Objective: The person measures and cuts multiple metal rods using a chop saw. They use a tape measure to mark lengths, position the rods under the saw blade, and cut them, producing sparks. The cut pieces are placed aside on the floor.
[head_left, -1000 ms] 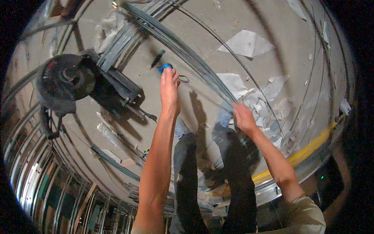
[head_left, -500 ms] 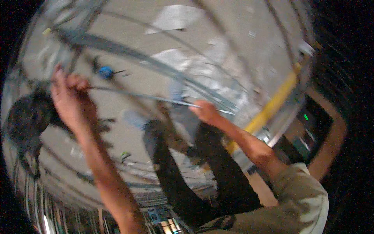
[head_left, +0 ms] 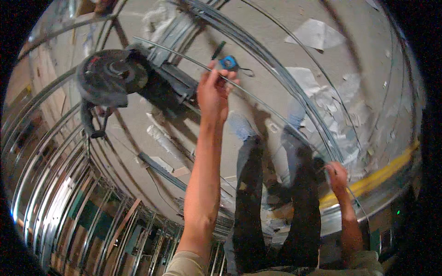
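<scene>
My left hand grips a long thin metal rod just below a blue and black tape measure that lies on the floor. At lower right my right hand is closed round the same rod. The rod runs diagonally from beside a black chop saw at upper left down past my legs. A slim dark tool lies near the tape. A bundle of long metal strips stretches along the floor to the right of my left hand.
Crumpled white sheets litter the floor at right, near a yellow bar that curves along the lower rim. A wrapped roll lies below the saw. Rows of metal studs fill the lower left. My legs are in the lower middle.
A second ago my left hand was on the tape measure; now it grips the rod, and the tape lies on the floor. My right hand has moved down and right. The view has swung and settled.
</scene>
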`<state>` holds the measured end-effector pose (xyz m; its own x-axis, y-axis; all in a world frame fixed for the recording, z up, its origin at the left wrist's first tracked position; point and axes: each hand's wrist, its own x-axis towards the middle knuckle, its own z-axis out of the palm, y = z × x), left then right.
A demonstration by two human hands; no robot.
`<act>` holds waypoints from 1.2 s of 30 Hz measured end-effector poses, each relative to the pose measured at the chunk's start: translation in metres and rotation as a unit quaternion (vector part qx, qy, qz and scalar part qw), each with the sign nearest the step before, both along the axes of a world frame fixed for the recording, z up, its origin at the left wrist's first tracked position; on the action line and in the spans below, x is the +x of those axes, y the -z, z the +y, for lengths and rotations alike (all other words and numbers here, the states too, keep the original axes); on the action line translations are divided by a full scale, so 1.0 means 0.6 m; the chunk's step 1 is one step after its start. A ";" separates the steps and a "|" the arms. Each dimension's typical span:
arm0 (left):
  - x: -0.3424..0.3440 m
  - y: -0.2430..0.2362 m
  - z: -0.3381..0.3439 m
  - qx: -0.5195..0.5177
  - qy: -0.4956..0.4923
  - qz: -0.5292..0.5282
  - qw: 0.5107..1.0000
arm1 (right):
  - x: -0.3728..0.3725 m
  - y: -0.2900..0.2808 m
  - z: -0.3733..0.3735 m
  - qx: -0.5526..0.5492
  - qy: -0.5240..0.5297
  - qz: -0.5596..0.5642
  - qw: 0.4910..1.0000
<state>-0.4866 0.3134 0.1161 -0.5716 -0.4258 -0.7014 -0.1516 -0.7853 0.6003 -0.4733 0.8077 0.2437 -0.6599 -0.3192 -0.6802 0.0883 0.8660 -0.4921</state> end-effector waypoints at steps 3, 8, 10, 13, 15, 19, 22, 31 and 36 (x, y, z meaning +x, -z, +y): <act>0.002 -0.008 -0.006 0.089 -0.052 -0.050 0.993 | -0.059 -0.036 0.014 0.010 -0.042 -0.014 0.999; 0.045 -0.005 -0.017 0.089 -0.089 -0.076 0.989 | -0.122 -0.053 -0.006 0.039 -0.078 -0.043 0.995; 0.063 0.004 -0.021 0.074 -0.090 -0.091 0.989 | -0.133 -0.047 -0.014 0.011 -0.105 0.010 0.994; 0.084 0.011 -0.036 0.061 -0.090 -0.114 0.987 | -0.139 -0.041 -0.026 0.055 -0.070 -0.034 0.995; 0.094 0.011 -0.045 0.053 -0.095 -0.103 0.989 | -0.140 -0.038 -0.032 0.066 -0.042 -0.066 0.995; 0.106 0.006 -0.054 0.065 -0.085 -0.127 0.986 | -0.140 -0.026 -0.035 0.027 -0.051 -0.029 0.998; 0.107 0.005 -0.057 0.052 -0.081 -0.142 0.985 | -0.140 -0.016 -0.029 0.027 -0.064 0.001 0.998; 0.096 0.012 -0.062 0.031 -0.082 -0.181 0.980 | -0.154 -0.008 -0.023 0.029 -0.047 0.051 0.997; 0.092 0.018 -0.060 0.005 -0.068 -0.203 0.977 | -0.162 -0.007 -0.024 0.025 -0.056 0.072 0.996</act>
<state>-0.4312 0.2771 0.1054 -0.1844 -0.4712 -0.8625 -0.2685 -0.8200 0.5054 -0.5704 0.7933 0.2477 -0.7134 -0.3649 -0.5982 -0.0786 0.8900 -0.4492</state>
